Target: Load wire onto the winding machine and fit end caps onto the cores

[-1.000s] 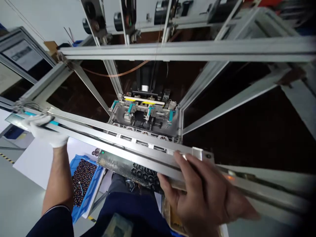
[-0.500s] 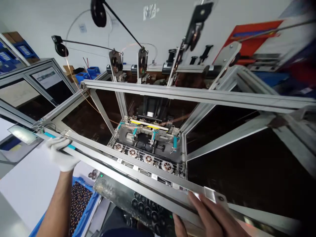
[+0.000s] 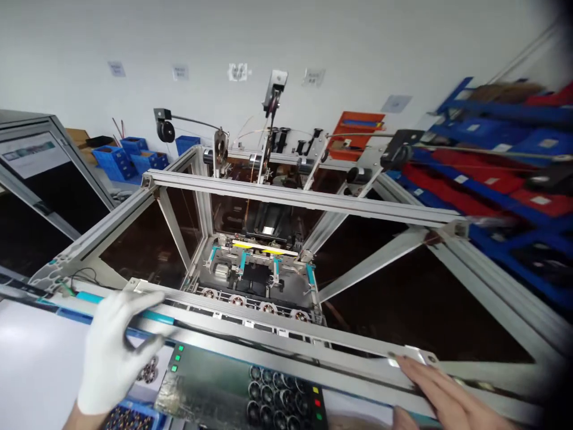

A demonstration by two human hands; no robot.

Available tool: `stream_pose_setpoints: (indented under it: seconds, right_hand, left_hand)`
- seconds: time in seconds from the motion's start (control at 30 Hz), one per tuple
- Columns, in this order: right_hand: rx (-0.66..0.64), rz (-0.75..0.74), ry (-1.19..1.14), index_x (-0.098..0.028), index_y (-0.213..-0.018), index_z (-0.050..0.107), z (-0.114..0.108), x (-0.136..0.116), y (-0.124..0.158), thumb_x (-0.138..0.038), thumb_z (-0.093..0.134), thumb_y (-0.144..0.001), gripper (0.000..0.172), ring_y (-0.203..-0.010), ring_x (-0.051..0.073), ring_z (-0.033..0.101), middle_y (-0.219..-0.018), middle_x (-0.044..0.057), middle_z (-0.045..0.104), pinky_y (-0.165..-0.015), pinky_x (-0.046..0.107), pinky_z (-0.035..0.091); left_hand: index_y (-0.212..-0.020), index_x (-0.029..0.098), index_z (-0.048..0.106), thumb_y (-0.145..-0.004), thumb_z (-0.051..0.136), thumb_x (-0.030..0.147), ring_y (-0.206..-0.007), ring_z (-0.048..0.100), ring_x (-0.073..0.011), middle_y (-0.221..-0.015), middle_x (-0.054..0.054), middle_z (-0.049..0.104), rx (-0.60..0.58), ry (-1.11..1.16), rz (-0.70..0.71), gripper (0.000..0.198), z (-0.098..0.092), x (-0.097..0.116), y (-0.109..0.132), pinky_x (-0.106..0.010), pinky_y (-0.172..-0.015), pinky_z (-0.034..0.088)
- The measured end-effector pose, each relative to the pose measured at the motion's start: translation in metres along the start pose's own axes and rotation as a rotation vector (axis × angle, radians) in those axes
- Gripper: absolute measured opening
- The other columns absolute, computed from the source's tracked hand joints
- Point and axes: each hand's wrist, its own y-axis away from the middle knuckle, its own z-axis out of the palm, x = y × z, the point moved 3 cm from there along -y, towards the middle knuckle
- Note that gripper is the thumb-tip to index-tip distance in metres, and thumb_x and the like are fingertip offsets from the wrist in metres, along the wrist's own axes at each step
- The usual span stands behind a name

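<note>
My left hand [image 3: 114, 349], in a white glove, hovers with fingers spread just below the left part of an aluminium frame rail [image 3: 277, 328], touching or nearly touching it. My bare right hand [image 3: 443, 394] lies with fingers stretched flat on the right end of the same rail. The rail is the front edge of a machine enclosure. Behind it sits a winding fixture [image 3: 257, 278] with teal clamps, a yellow strip and a row of round copper-wound parts [image 3: 250, 304]. A control panel [image 3: 242, 388] with green lights and round buttons lies just under the rail.
Aluminium cross bars [image 3: 295, 200] span the enclosure top with dark panels beneath. Wire guides and pulleys [image 3: 268, 137] stand at the back. Blue and red bins [image 3: 483, 161] line the right wall. A blue tray of small parts [image 3: 128, 418] shows at the bottom left.
The view has tilted up, showing more of the wall. My left hand came off the rail's left end and moved right, fingers spread. My right hand slid rightward along the rail.
</note>
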Motion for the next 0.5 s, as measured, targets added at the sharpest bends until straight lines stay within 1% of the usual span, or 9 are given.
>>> stream_pose_setpoints:
  seconds: [0.03, 0.1, 0.17, 0.2, 0.23, 0.3, 0.37, 0.43, 0.5]
  right_hand:
    - [0.051, -0.055, 0.038, -0.022, -0.147, 0.074, 0.0, -0.01, -0.008, -0.058, 0.059, -0.104, 0.057, -0.085, 0.033, 0.08, -0.099, 0.012, 0.082, -0.074, 0.041, 0.056]
    - [0.133, -0.119, 0.093, -0.018, -0.139, 0.076, 0.001, -0.027, -0.021, -0.057, 0.054, -0.109, 0.054, -0.08, 0.032, 0.079, -0.093, 0.013, 0.081, -0.07, 0.04, 0.052]
    - [0.173, -0.102, 0.122, -0.016, -0.125, 0.079, 0.001, -0.036, -0.028, -0.059, 0.05, -0.111, 0.053, -0.079, 0.031, 0.078, -0.092, 0.013, 0.081, -0.071, 0.039, 0.05]
    - [0.168, -0.084, 0.129, -0.016, -0.12, 0.079, 0.001, -0.038, -0.029, -0.061, 0.049, -0.112, 0.054, -0.081, 0.031, 0.078, -0.094, 0.013, 0.081, -0.073, 0.039, 0.049]
    - [0.151, -0.061, 0.131, -0.016, -0.118, 0.078, 0.0, -0.039, -0.028, -0.061, 0.048, -0.113, 0.054, -0.084, 0.031, 0.079, -0.098, 0.014, 0.082, -0.076, 0.04, 0.05]
    - [0.087, -0.009, 0.119, -0.017, -0.121, 0.078, -0.003, -0.041, -0.025, -0.056, 0.052, -0.112, 0.048, -0.094, 0.032, 0.079, -0.108, 0.014, 0.082, -0.084, 0.042, 0.051]
    - [0.007, 0.039, 0.096, -0.019, -0.128, 0.076, -0.008, -0.043, -0.021, -0.048, 0.058, -0.111, 0.038, -0.105, 0.032, 0.077, -0.119, 0.012, 0.081, -0.092, 0.043, 0.049]
    - [-0.064, 0.073, 0.058, -0.022, -0.134, 0.073, -0.015, -0.045, -0.02, -0.043, 0.061, -0.11, 0.034, -0.115, 0.033, 0.075, -0.127, 0.011, 0.079, -0.099, 0.045, 0.047]
    - [-0.109, 0.083, 0.011, -0.022, -0.138, 0.071, -0.022, -0.049, -0.022, -0.043, 0.061, -0.11, 0.035, -0.121, 0.034, 0.073, -0.132, 0.011, 0.078, -0.103, 0.046, 0.045]
  left_hand:
    - [-0.126, 0.038, 0.077, -0.086, 0.071, 0.028, -0.104, 0.072, -0.0345, -0.114, -0.005, 0.076, -0.016, 0.093, -0.055, 0.041, 0.0, 0.011, -0.012, -0.051, -0.089, 0.056]
    - [-0.135, 0.04, 0.075, -0.097, 0.069, 0.032, -0.113, 0.075, -0.0331, -0.122, -0.005, 0.077, -0.054, 0.422, -0.153, 0.039, 0.006, 0.041, -0.043, -0.052, -0.099, 0.061]
    - [-0.156, 0.039, 0.063, -0.103, 0.069, 0.047, -0.135, 0.07, -0.0345, -0.143, -0.009, 0.074, -0.177, 0.866, -0.205, 0.054, 0.017, 0.079, -0.08, -0.054, -0.117, 0.059]
    - [-0.159, 0.037, 0.061, -0.103, 0.07, 0.058, -0.14, 0.068, -0.0352, -0.15, -0.011, 0.071, -0.258, 1.078, -0.212, 0.061, 0.022, 0.1, -0.1, -0.055, -0.12, 0.059]
    - [-0.157, 0.034, 0.062, -0.102, 0.068, 0.068, -0.14, 0.069, -0.0356, -0.15, -0.012, 0.071, -0.339, 1.24, -0.221, 0.065, 0.027, 0.119, -0.119, -0.054, -0.118, 0.06]
    - [-0.144, 0.027, 0.069, -0.101, 0.057, 0.083, -0.127, 0.076, -0.0345, -0.135, -0.014, 0.076, -0.447, 1.415, -0.265, 0.071, 0.035, 0.148, -0.151, -0.052, -0.106, 0.067]
    - [-0.129, 0.023, 0.074, -0.102, 0.054, 0.086, -0.101, 0.081, -0.0267, -0.115, -0.012, 0.078, -0.432, 1.468, -0.315, 0.071, 0.039, 0.162, -0.172, -0.044, -0.093, 0.07]
    - [-0.115, 0.02, 0.075, -0.102, 0.057, 0.083, -0.073, 0.073, -0.0167, -0.093, -0.006, 0.074, -0.367, 1.451, -0.354, 0.066, 0.041, 0.163, -0.178, -0.036, -0.079, 0.069]
    - [-0.098, 0.019, 0.073, -0.102, 0.061, 0.079, -0.055, 0.058, -0.0111, -0.073, -0.001, 0.062, -0.277, 1.378, -0.366, 0.061, 0.039, 0.152, -0.173, -0.031, -0.067, 0.064]
